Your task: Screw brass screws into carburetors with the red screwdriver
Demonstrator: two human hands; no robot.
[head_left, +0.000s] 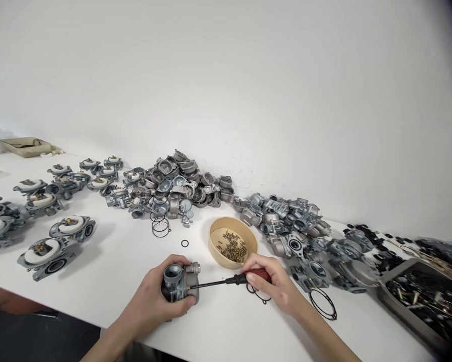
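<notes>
Grey cast metal at near centre: carburetor body (180, 282) standing on white table (116, 266), clasped in left hand (156, 301), fingers curled round its left and near sides. Gripped in right hand (274, 286), just right of it: red-handled screwdriver (229, 281), held about level, black shaft pointing left, tip touching the body's right face. Just beyond the shaft, tan bowl (215, 246) of small brass screws (233, 247). Right of that hand, thin black gasket ring (323, 304) lying flat. Far centre and right: heaps of bare castings (293, 226). Left: rows of bodies with white floats (56, 241). Black O-rings (160, 226) left of bowl. Far right, grey tray (418, 296) of dark small parts.
</notes>
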